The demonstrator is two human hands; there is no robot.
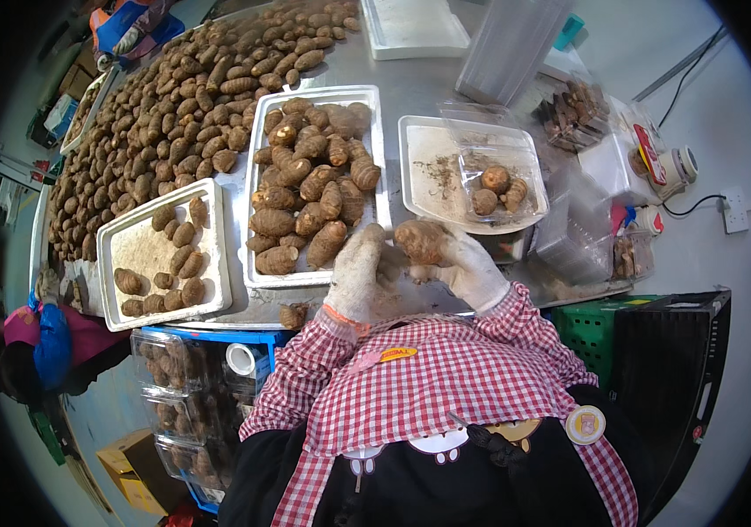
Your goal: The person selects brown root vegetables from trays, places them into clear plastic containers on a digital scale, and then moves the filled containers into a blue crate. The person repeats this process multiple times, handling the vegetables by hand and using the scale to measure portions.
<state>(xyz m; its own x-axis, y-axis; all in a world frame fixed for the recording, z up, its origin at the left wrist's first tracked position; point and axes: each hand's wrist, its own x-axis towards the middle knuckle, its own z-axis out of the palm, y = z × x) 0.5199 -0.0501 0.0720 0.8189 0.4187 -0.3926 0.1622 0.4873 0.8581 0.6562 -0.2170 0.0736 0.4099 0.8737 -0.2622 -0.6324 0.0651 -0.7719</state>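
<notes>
Both my hands wear whitish, soiled knit gloves. My right hand [474, 267] grips a brown taro corm [419, 241] at the table's near edge. Just left of it, my left hand [357, 273] is half curled with its thumb up. No item shows in it, and its fingertips are blurred. Beyond my left hand stands a white foam tray [253, 277] heaped with taro corms [316, 181]. Past my right hand, a clear plastic clamshell box [533, 197] with its lid raised holds 3 corms [497, 188]. It rests on a white tray [428, 141] strewn with soil crumbs.
A large taro pile [171, 125] covers the table's left side. Another foam tray [131, 244] holds several small corms. Stacked clear boxes [573, 230] stand right; filled boxes [171, 408] sit below left. Other people [131, 29] work at the far left.
</notes>
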